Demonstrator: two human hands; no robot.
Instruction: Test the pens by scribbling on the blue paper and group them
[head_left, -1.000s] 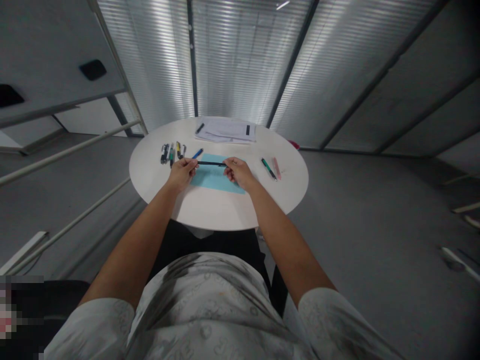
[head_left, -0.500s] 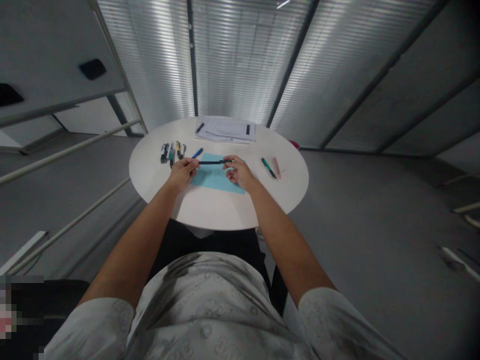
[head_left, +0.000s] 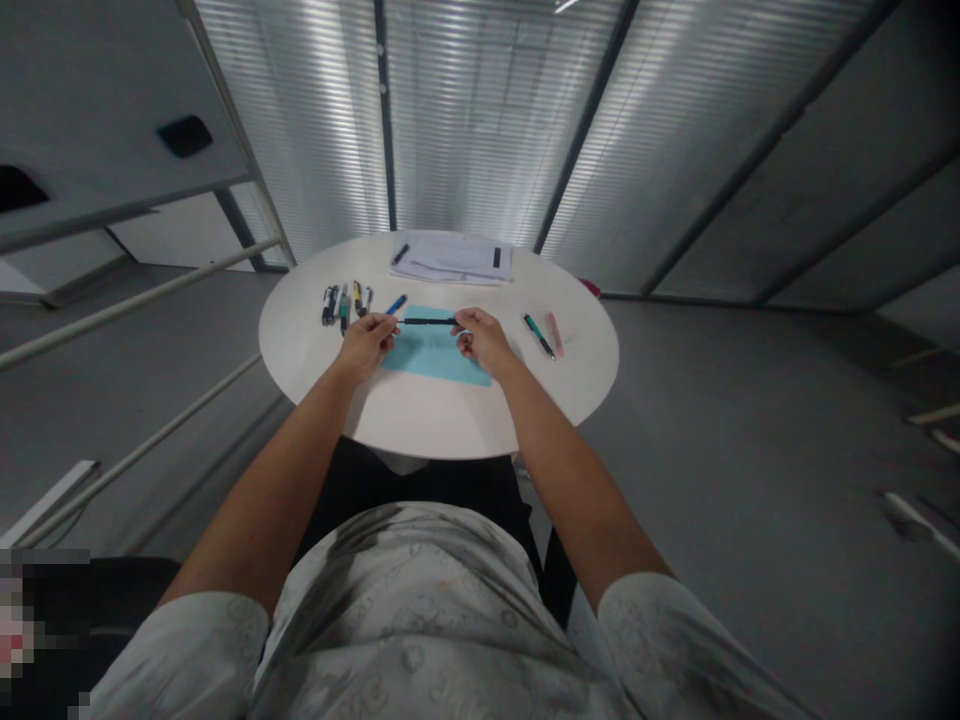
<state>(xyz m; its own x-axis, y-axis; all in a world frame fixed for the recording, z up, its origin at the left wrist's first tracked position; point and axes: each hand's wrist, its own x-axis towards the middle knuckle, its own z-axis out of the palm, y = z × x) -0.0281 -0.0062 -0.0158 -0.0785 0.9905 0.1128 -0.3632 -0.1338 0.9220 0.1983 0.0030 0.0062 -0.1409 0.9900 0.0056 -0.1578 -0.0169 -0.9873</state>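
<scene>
A black pen [head_left: 429, 321] lies level between my two hands, above a light blue sheet [head_left: 435, 362] on the round white table. My left hand [head_left: 367, 345] pinches its left end, where a short, thin section shows beside the fingertips. Thumb and fingers of my right hand [head_left: 484, 342] are closed around the right end and hide it. Just behind my left hand, a blue pen [head_left: 397, 304] rests at the sheet's upper left corner.
Several pens and markers [head_left: 344, 306] lie left on the round table [head_left: 442, 430]. A green and black pen [head_left: 538, 336] and a pink strip [head_left: 554, 335] are at right. White papers [head_left: 450, 262] with a dark pen [head_left: 400, 254] lie at the back. Metal rails [head_left: 150, 272] stand left.
My right hand has shifted slightly right and its fingers have closed more around the pen's end. A thin section now shows at the pen's left end. My left hand has barely moved.
</scene>
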